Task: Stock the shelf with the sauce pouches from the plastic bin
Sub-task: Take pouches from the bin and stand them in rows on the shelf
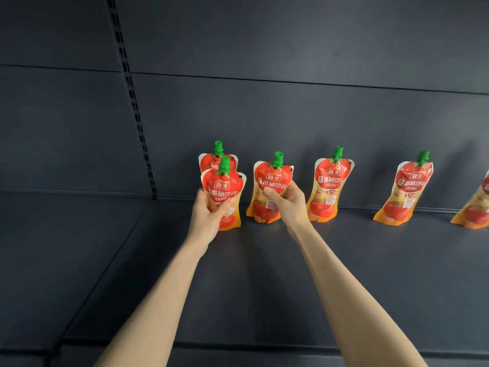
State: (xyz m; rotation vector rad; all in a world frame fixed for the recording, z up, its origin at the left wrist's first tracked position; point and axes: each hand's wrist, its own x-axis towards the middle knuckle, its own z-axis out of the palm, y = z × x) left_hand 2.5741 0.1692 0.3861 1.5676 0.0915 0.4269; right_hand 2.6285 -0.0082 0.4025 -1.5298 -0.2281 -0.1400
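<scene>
A: From the head view, what is the left grip (209, 210) doing?

B: Its fingers and thumb curl round the lower half of a red-and-orange spouted sauce pouch with a green cap (223, 192). The pouch is upright, with its base down at the dark grey metal shelf (264, 274). I cannot tell whether it rests there.

A: And directly behind it?

B: A second matching pouch (218, 158) stands near the dark back panel (264, 102). It is mostly hidden, with only its top and cap showing.

A: The right grip (287, 201)?

B: It is wrapped round the waist of the middle pouch (272, 181), thumb across the printed front. That pouch stands on the shelf, just right of the left-hand pair.

A: Further right?

B: A fourth pouch (328, 186) stands upright near the back panel, apart from both hands. A fifth pouch (407, 192) is well apart from it and tilted, its top leaning toward the panel. A sixth pouch (476, 210) is also tilted and is cut off by the right edge.

A: Anything else?

B: A slotted metal upright (132, 102) runs down the back panel to the left of the pouches. Both bare forearms reach in from below.
</scene>
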